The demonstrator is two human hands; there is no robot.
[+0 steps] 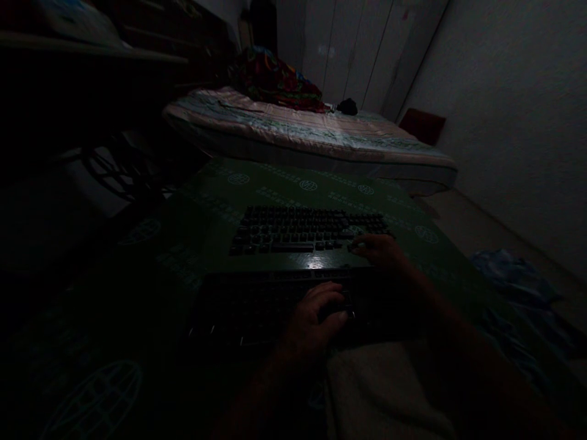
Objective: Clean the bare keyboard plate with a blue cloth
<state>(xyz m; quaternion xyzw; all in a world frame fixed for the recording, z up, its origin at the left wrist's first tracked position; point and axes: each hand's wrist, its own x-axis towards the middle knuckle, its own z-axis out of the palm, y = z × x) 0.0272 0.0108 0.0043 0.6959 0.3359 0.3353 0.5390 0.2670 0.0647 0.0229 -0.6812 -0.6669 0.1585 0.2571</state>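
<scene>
A black keyboard base (229,311) lies near me on a green surface, its details mostly lost in the dark. My left hand (316,315) rests on its middle right part, thumb and fingers apart, holding nothing that I can see. Farther away, loose black keycaps (293,229) are spread in rows in a keyboard layout. At the lower right of these rows is my right hand (378,247), thumb and forefinger closed in a pinch on what looks like one dark keycap (352,246); the fingertips are dim.
The green tabletop (202,183) bears printed globe logos. A beige cloth (380,391) lies at its near edge. Beyond stands a bed (293,134) with a red patterned blanket (284,82). Crumpled clothes (513,275) lie at right, and a dark wheel (114,165) is at left.
</scene>
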